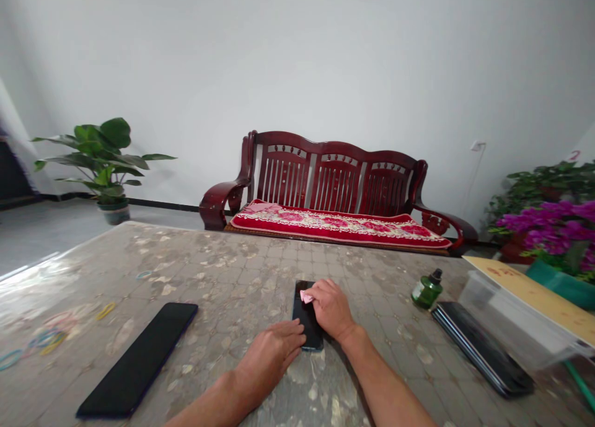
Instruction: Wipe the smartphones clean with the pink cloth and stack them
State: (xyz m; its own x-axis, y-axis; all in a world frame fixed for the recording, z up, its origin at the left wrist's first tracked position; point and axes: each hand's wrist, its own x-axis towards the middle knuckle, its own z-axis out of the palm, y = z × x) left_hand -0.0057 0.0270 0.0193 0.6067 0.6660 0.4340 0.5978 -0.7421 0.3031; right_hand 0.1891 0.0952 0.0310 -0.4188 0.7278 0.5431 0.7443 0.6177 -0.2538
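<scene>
A black phone (pixel 305 318) lies flat in the middle of the patterned table (pixel 223 272). My left hand (pixel 269 356) rests on the phone's near end, fingers flat and together, pressing it down. My right hand (pixel 331 306) sits over the far half of the phone, fingers pinched on a small pink cloth (pixel 306 297) that touches the screen.
A long black slab (pixel 139 359) lies to the left, with coloured rubber bands (pixel 46 340) beyond it. To the right are a small green bottle (pixel 427 289), a dark flat device (pixel 483 356) and a clear plastic box (pixel 520 321). A wooden bench (pixel 334 194) and potted plants stand behind.
</scene>
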